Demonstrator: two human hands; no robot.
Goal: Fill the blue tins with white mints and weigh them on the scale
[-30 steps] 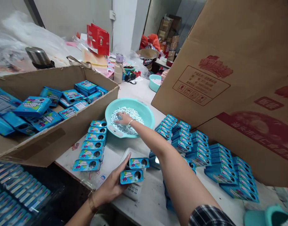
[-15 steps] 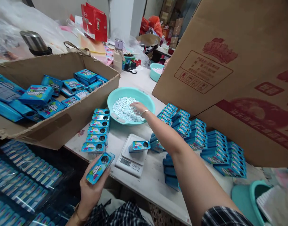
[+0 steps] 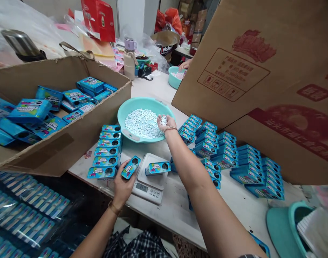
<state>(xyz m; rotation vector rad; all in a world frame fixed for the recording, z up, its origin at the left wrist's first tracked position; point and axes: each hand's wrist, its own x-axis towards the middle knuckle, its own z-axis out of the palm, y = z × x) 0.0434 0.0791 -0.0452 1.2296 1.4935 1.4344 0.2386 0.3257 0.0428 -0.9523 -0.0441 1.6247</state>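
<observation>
My left hand (image 3: 123, 186) grips a small blue candy box (image 3: 131, 167) with a round dark hole in its top, just left of the kitchen scale (image 3: 148, 192). Another blue box (image 3: 158, 167) rests on the scale's plate. Over the right rim of a turquoise basin (image 3: 128, 104), my right hand (image 3: 165, 123) is cupped palm up around a small heap of white candies (image 3: 163, 120). Many more white candies (image 3: 142, 123) lie in the basin. A row of blue boxes (image 3: 108, 151) stands left of the scale.
An open carton (image 3: 53, 152) of jumbled blue boxes is at left. Rows of boxes (image 3: 225, 150) stand at right before a tall cardboard carton (image 3: 234, 71). A turquoise bucket (image 3: 282, 225) is at lower right. Beyond, a person's hand (image 3: 186, 64) is at another basin (image 3: 174, 81).
My right hand has turned from reaching down into the candies to palm up with some in it. My left hand has brought its box up and right, close to the scale.
</observation>
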